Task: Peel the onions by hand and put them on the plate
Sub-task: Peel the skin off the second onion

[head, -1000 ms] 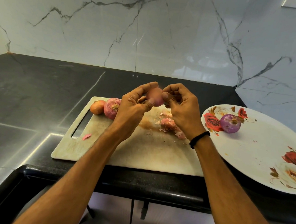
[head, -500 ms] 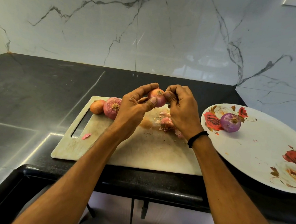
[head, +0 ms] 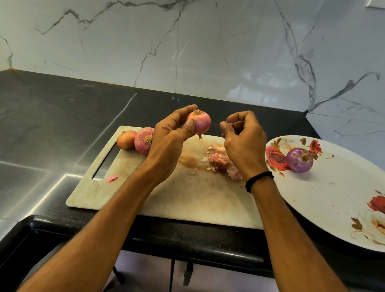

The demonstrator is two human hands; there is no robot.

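Setting: black stone counter [head: 47, 132], white marble wall [head: 196, 52] with grey veins.

Board [head: 193, 200]: pale, rectangular, stained, slot handle at left.

Left hand [head: 171, 139]: raised over the board, thumb and fingers gripping the held onion [head: 201, 122], which is round, pink-skinned, root tuft up.

Right hand [head: 243, 141]: just beside that onion, not touching it, fingers curled, thumb against forefinger; whether it pinches a scrap cannot be told. Black wristband [head: 258, 179].

Small onion [head: 125, 139], orange, and pink onion [head: 143, 140]: touching, at the board's far left.

Peels [head: 220, 160]: papery pink heap, mid-board.

Plate [head: 345, 207]: white, rose-printed, at right, holding one glossy purple peeled onion [head: 299, 160].
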